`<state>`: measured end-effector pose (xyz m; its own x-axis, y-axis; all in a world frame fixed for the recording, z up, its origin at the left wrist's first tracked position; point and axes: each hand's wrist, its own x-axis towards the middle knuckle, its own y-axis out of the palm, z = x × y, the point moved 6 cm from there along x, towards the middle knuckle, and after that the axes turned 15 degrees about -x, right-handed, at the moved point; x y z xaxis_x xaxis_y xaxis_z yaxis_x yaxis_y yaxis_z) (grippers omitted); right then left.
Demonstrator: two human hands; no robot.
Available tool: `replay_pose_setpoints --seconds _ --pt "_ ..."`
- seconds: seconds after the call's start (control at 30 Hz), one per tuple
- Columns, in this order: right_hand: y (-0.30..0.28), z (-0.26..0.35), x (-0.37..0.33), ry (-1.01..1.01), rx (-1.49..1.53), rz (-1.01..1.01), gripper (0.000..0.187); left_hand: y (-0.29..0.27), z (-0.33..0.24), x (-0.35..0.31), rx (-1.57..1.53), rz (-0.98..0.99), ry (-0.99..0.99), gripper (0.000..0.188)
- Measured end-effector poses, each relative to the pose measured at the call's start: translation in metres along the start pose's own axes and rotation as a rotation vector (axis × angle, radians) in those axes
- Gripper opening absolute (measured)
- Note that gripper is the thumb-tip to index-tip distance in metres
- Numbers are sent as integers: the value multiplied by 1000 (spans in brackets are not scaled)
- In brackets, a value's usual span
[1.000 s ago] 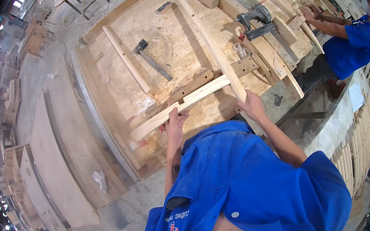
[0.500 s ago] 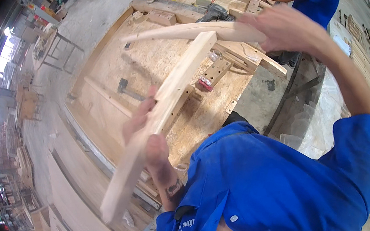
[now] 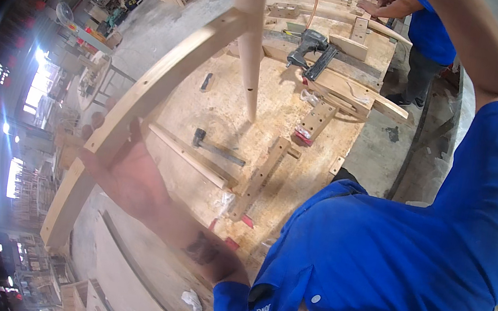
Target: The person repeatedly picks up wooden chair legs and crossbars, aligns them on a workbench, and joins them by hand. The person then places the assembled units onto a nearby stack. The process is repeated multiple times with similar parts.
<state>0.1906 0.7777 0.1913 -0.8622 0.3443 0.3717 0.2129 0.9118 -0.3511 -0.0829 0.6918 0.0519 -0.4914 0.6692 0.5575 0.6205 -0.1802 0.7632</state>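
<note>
My left hand [image 3: 132,174] is closed around the lower part of a pale, slightly curved wooden rail [image 3: 161,76], raised above the left side of the workbench. The rail's upper end meets a round, tapered wooden leg [image 3: 250,50], whose narrow tip points down over the bench. Past the top edge of the picture go the leg's thick end and my raised right arm [image 3: 478,41], so my right hand is hidden. On the bench board below lie a black-headed hammer [image 3: 218,148], a loose wooden strip [image 3: 188,156] and a drilled wooden block [image 3: 260,179].
A dark nail gun [image 3: 311,53] rests toward the far side of the workbench [image 3: 218,100]. Beyond it a co-worker in blue [image 3: 431,35] has hands on wooden parts. Curved boards [image 3: 130,279] lie at lower left. A fan [image 3: 65,14] stands at far left.
The rail and leg have been lifted and swung, the leg from roughly level to near upright. My left hand moved left and up with the rail; my right hand rose out of the picture.
</note>
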Motion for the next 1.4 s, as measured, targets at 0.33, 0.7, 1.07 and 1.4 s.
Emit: replay_pose_setpoints --seconds 0.33,0.7,1.07,1.4 --pt "121 149 -12 241 938 56 41 -37 4 96 312 -6 200 51" --pt "173 496 -292 269 1129 1090 86 -61 -4 118 499 -57 309 46" --pt "205 506 -268 85 1133 1280 87 -70 -13 123 568 -120 408 42" --pt "190 501 -274 39 1183 1114 97 -49 -24 118 578 131 448 41"
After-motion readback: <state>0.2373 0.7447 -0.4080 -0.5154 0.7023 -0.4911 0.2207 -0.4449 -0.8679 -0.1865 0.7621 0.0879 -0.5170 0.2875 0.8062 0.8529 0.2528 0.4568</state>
